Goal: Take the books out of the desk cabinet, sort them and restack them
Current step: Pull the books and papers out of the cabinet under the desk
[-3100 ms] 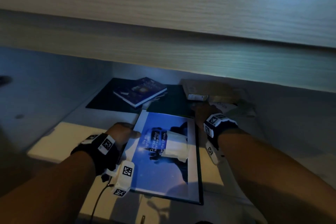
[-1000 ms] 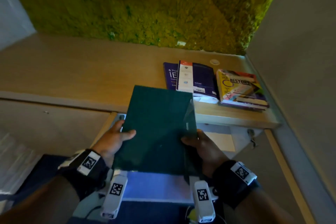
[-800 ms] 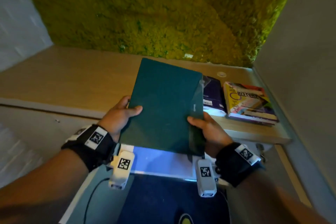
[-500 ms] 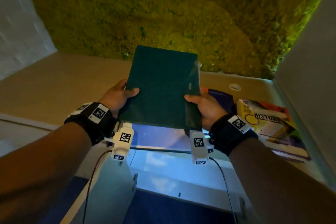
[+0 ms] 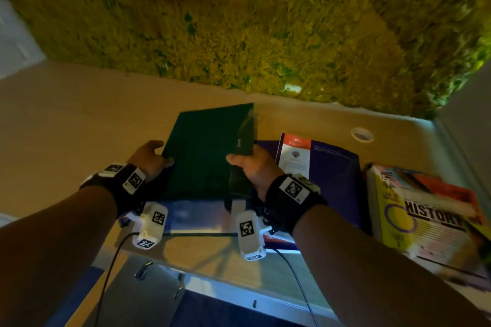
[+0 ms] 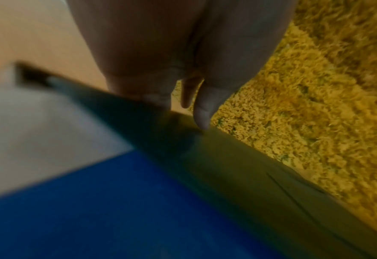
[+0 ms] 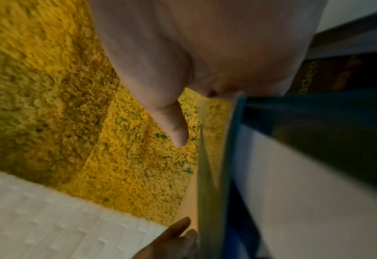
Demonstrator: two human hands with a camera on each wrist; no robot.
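A flat dark green book (image 5: 204, 156) hangs tilted over the wooden desk top (image 5: 79, 114), with a light blue book (image 5: 196, 216) showing under its near edge. My left hand (image 5: 151, 158) grips the left edge, thumb on the cover. My right hand (image 5: 249, 164) grips the right edge, thumb on top. Both wrist views are blurred: the left wrist view shows the left hand (image 6: 196, 105) on the green book (image 6: 227, 166); the right wrist view shows the thumb of my right hand (image 7: 174, 126) above the book's edge (image 7: 214, 166). A purple book (image 5: 326, 167) and a yellow "HISTORY" book (image 5: 425, 220) lie on the desk at right.
A yellow-green moss wall (image 5: 239, 21) backs the desk. A grey side wall (image 5: 467, 119) closes the right. A round cable hole (image 5: 362, 134) sits at the desk's back right. The white cabinet front (image 5: 212, 281) lies below the desk edge, with blue floor beneath.
The books came out of the dark cabinet, held in both hands. Over the last second they rose from below the desk edge to above the desk top, left of the purple book.
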